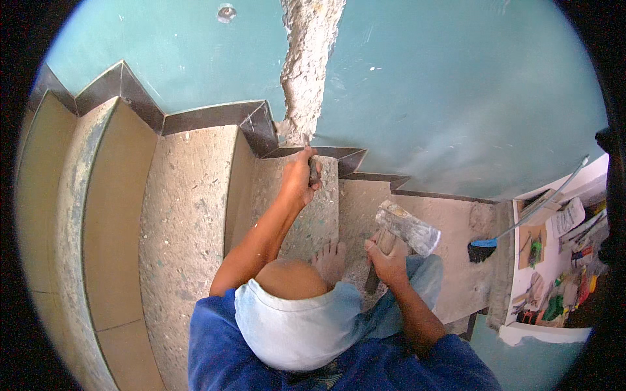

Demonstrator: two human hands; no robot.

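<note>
My left hand is wrapped round a short dark chisel, held against the foot of the wall where a rough channel ends. The chisel's tip is too small to make out. In my right hand is a hammer, gripped by its wooden handle close to the worn, whitish metal head. The hammer is apart from the chisel, lower and to the right. Between my arms are my bent knee and a bare foot on a stair tread.
Speckled stone stairs, strewn with chips, climb to the left. Dark skirting tiles edge the blue-green wall. At the right are a blue brush-like thing and an opening with a jumble of tools and cloths.
</note>
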